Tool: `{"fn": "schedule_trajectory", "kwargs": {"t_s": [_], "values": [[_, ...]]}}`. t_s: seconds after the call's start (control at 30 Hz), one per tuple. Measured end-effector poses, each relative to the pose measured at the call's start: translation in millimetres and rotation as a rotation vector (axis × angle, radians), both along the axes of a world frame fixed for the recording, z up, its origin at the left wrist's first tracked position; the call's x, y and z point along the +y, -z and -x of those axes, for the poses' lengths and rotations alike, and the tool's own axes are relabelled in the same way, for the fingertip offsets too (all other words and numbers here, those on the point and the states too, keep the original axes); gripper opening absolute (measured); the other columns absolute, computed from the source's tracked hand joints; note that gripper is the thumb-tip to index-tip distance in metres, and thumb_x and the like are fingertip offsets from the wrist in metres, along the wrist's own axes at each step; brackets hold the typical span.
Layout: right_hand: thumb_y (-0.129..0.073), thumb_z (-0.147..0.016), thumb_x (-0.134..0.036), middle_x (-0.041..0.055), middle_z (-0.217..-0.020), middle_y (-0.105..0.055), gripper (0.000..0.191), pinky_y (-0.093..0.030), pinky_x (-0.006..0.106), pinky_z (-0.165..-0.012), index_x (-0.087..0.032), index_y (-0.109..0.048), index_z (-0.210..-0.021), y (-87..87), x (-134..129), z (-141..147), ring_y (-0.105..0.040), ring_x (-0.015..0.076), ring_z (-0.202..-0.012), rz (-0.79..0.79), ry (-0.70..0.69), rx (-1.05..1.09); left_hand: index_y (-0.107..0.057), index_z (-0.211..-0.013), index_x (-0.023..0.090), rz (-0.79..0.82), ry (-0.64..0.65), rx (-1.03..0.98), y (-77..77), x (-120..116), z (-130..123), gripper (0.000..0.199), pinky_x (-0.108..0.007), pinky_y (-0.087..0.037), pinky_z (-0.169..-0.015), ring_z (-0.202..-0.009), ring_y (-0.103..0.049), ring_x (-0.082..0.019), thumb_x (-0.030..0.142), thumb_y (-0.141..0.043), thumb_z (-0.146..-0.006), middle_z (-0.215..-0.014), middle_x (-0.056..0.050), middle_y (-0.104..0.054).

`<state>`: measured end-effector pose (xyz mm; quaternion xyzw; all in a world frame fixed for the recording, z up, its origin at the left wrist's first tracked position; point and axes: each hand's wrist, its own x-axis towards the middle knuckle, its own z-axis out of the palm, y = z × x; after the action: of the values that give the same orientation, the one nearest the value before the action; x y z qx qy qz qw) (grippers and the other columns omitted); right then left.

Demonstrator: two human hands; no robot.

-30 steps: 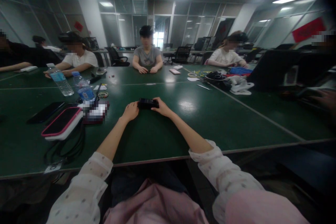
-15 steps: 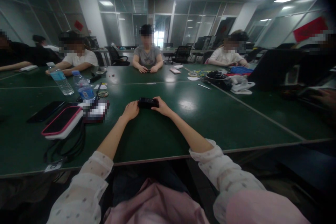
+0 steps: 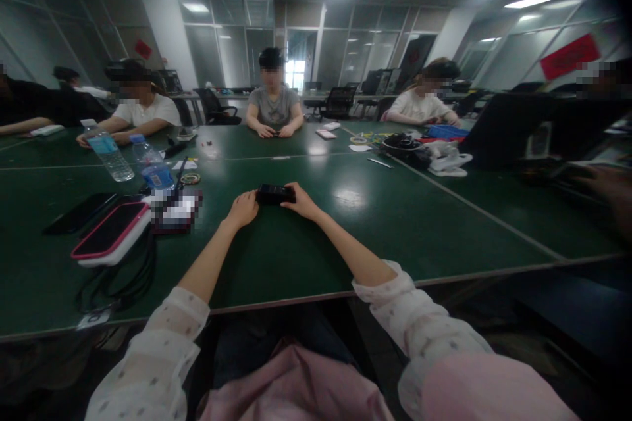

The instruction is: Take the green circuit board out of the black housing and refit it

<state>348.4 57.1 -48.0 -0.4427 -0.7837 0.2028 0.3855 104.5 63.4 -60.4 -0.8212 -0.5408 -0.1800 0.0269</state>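
Note:
A small black box-shaped object (image 3: 273, 194) rests at the middle of the near half of the green table (image 3: 345, 237); its exact kind is too dark to make out. My left hand (image 3: 243, 210) grips its left end, fingers closed against the side. At the right end, my right hand (image 3: 302, 202) has its thumb and fingers around the object. Both forearms reach forward over the table edge, in sheer white dotted sleeves.
Left of my arms lie a pink-rimmed phone (image 3: 112, 229) on a white block, a dark phone (image 3: 81, 213), black cables (image 3: 116, 279) and two water bottles (image 3: 154, 168). A white plastic bag (image 3: 449, 162) and pen (image 3: 380, 162) lie right. Several people sit around the table.
The whole view has shifted slightly, with the scene a little further left. My hands keep the same hold on the black object.

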Motion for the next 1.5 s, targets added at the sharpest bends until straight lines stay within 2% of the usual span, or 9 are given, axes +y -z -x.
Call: {"fn": "schedule_trajectory", "kwargs": {"t_s": [0.27,0.47,0.67,0.8,0.93,1.03,1.13,1.33,1.5], "values": [[-0.075,-0.07,-0.03,0.0088,-0.112,-0.06,0.055,-0.047,0.045,-0.09,-0.021,-0.046,-0.116,-0.8,-2,1,-0.059,0.0245,-0.106,0.023,0.014,0.062,-0.037,-0.141,0.012,0.006,-0.003,-0.008,1.6,1,0,0.049,-0.042,-0.034,-0.108,-0.129,-0.045,-0.026,0.022,-0.035,-0.093,-0.138,-0.015,-0.051],[-0.076,-0.069,-0.031,0.008,-0.11,-0.062,0.054,-0.047,0.045,-0.092,-0.021,-0.047,-0.114,0.1,-1,2,-0.061,0.0244,-0.105,0.038,0.019,0.106,-0.023,-0.146,0.003,0.016,-0.018,-0.013,5.0,2,2,0.058,-0.042,-0.032,-0.108,-0.131,-0.043,-0.027,0.025,-0.036,-0.093,-0.142,-0.021,-0.045],[-0.073,-0.07,-0.04,0.0083,-0.11,-0.061,0.056,-0.048,0.041,-0.092,-0.021,-0.046,-0.114,-7.2,12,-2,-0.062,0.0234,-0.103,-0.016,0.012,0.306,-0.036,-0.141,0.009,0.004,-0.004,0.023,7.1,5,3,0.05,-0.041,-0.032,-0.109,-0.132,-0.043,-0.025,0.025,-0.035,-0.094,-0.141,-0.016,-0.048],[-0.071,-0.072,-0.043,0.0118,-0.114,-0.06,0.059,-0.049,0.04,-0.091,-0.019,-0.042,-0.117,-16.4,19,-16,-0.061,0.0248,-0.104,-0.086,0.206,0.411,-0.045,-0.135,0.01,0.01,0.008,0.044,5.9,4,3,0.044,-0.042,-0.031,-0.111,-0.134,-0.04,-0.025,0.025,-0.034,-0.095,-0.143,-0.015,-0.046],[-0.073,-0.07,-0.036,0.0099,-0.11,-0.063,0.055,-0.05,0.041,-0.088,-0.02,-0.045,-0.116,-11.0,20,-30,-0.063,0.0257,-0.1,-0.089,0.435,0.253,-0.049,-0.132,0.013,0.02,-0.003,0.059,3.8,3,3,0.042,-0.043,-0.031,-0.111,-0.134,-0.04,-0.025,0.024,-0.035,-0.095,-0.144,-0.013,-0.046],[-0.074,-0.07,-0.03,0.0094,-0.107,-0.064,0.053,-0.05,0.042,-0.087,-0.02,-0.048,-0.115,-0.6,20,-34,-0.062,0.026,-0.1,-0.062,0.521,0.107,-0.05,-0.131,0.014,0.023,-0.009,0.059,3.3,3,2,0.041,-0.042,-0.032,-0.111,-0.133,-0.041,-0.024,0.025,-0.036,-0.095,-0.143,-0.012,-0.047],[-0.074,-0.069,-0.027,0.0119,-0.108,-0.063,0.054,-0.05,0.044,-0.088,-0.017,-0.049,-0.116,6.7,19,-33,-0.061,0.0279,-0.102,-0.044,0.539,-0.008,-0.049,-0.132,0.013,0.022,0.0,0.062,3.9,4,3,0.042,-0.043,-0.032,-0.111,-0.133,-0.041,-0.024,0.026,-0.034,-0.095,-0.143,-0.012,-0.046],[-0.076,-0.069,-0.031,0.0185,-0.125,-0.054,0.076,-0.044,0.052,-0.096,-0.014,-0.038,-0.133,10.8,20,-32,-0.051,0.0349,-0.118,-0.092,0.534,-0.067,-0.049,-0.132,0.013,0.025,0.005,0.059,5.1,4,3,0.042,-0.042,-0.031,-0.111,-0.134,-0.04,-0.025,0.026,-0.033,-0.096,-0.144,-0.013,-0.045],[-0.071,-0.074,-0.034,0.0191,-0.124,-0.053,0.068,-0.044,0.052,-0.094,-0.014,-0.041,-0.133,13.2,24,-32,-0.049,0.0356,-0.116,-0.1,0.519,-0.098,-0.049,-0.133,0.012,0.024,0.004,0.049,3.9,2,3,0.042,-0.043,-0.03,-0.112,-0.134,-0.039,-0.025,0.026,-0.033,-0.096,-0.145,-0.013,-0.045]]}}
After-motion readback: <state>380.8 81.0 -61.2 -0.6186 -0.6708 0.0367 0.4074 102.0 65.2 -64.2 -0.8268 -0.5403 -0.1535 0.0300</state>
